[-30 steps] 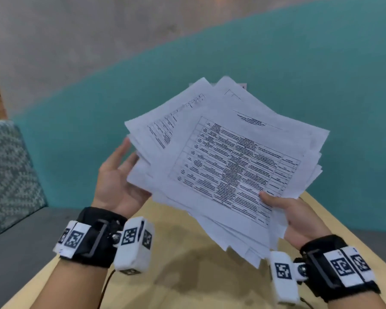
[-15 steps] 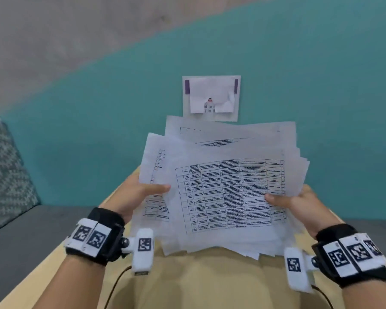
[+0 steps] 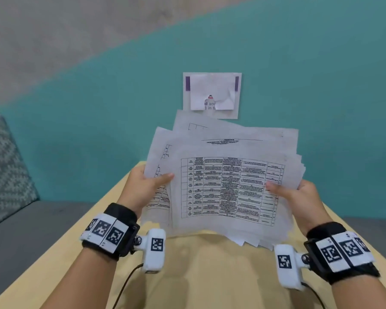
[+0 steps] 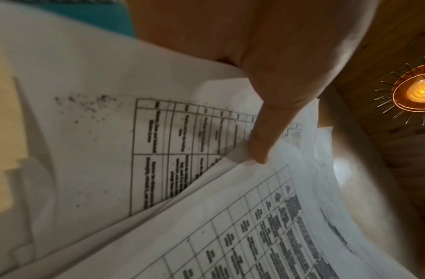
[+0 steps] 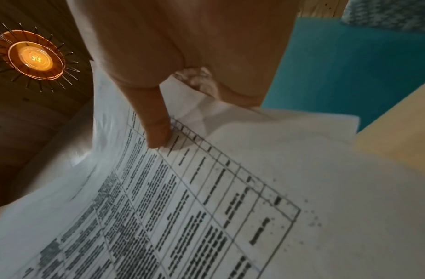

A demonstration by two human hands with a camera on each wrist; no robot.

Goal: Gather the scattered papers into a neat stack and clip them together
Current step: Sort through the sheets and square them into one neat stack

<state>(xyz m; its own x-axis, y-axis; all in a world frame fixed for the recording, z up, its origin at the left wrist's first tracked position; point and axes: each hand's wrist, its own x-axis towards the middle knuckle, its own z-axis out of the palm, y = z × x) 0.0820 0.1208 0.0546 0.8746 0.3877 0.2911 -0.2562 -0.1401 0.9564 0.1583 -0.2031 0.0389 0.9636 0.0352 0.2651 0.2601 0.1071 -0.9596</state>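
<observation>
A loose, uneven bundle of white printed papers [image 3: 227, 186] with tables is held upright above the yellow table [image 3: 198, 275]. My left hand [image 3: 147, 184] grips its left edge, thumb on the front sheet; in the left wrist view the thumb presses on the papers [image 4: 206, 188]. My right hand [image 3: 292, 195] grips the right edge, thumb on the top sheet; the right wrist view shows that thumb on the printed papers [image 5: 206, 198]. The sheets are fanned out and their corners stick out at different angles. No clip is in view.
A teal wall [image 3: 98, 119] stands behind the table, with a paper notice [image 3: 212, 94] stuck on it. A grey bench [image 3: 31, 230] with a patterned cushion [image 3: 7, 166] lies to the left. A lit ceiling lamp [image 4: 417, 90] shows in the wrist views.
The bundle has swung from a tilted, diagonal hold to a more level one in front of me. My left hand, open beside the papers a second ago, now grips their left edge.
</observation>
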